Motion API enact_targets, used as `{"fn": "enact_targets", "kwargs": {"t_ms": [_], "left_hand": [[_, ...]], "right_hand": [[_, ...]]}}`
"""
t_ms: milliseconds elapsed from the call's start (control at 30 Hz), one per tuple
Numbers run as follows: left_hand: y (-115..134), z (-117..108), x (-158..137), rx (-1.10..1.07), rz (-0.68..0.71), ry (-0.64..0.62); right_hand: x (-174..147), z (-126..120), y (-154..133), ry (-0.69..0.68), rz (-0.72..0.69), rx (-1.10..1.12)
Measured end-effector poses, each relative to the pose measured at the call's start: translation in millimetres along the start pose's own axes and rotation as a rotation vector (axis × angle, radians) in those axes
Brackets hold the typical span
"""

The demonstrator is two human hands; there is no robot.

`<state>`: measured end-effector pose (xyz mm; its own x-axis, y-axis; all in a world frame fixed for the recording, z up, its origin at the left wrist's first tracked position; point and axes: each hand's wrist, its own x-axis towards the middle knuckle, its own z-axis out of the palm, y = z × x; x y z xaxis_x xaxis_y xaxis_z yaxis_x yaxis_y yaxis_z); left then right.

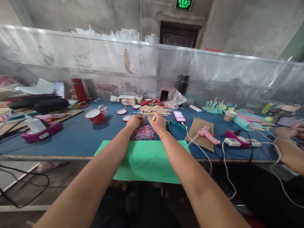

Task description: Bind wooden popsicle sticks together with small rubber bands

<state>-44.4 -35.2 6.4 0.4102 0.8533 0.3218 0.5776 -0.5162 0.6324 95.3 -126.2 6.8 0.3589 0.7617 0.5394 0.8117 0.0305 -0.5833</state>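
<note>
Both my left hand (pixel 136 122) and right hand (pixel 158 123) curl at the threads (pixel 144 133), which lie between green sheet (pixel 146 161) and sticks (pixel 159 110); I cannot tell whether either grips anything, and judge a light touch best against snarling.

The green sheet (pixel 142 161) looks like smooth, matt paper, and the blue surface (pixel 78 136) is matt too. The colourful tangle (pixel 143 133) is of fine, thread-like strands; the pale sticks (pixel 158 110) look like bare wood. The pink glue gun (pixel 209 135) is smooth plastic, the brown piece (pixel 194 126) matt cardboard. The screen (pixel 171 63) is perforated, shiny metal, the wall (pixel 128 15) rough concrete.
</note>
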Motion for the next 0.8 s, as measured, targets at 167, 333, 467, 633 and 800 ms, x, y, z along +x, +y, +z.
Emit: {"fn": "enact_targets", "kwargs": {"t_ms": [167, 333, 467, 633, 800], "left_hand": [[-2.0, 2.3, 1.1, -0.015, -0.021, 0.000], [-4.1, 3.5, 3.2, 0.002, -0.027, -0.011], [-2.6, 1.9, 1.7, 0.033, -0.023, -0.009], [-1.0, 2.7, 0.1, -0.012, 0.013, -0.038], [-3.2, 5.4, 1.0, -0.018, 0.059, -0.054]], "right_hand": [[-0.3, -3.7, -3.1, -0.019, 0.049, 0.045], [0.2, -5.4, -2.8, -0.020, 0.080, 0.162], [2.6, -3.4, 0.4, 0.028, 0.083, 0.204], [5.6, 1.7, 4.9, 0.065, 0.179, 0.235], [3.7, 1.8, 5.1, 0.081, 0.163, 0.308]]}}
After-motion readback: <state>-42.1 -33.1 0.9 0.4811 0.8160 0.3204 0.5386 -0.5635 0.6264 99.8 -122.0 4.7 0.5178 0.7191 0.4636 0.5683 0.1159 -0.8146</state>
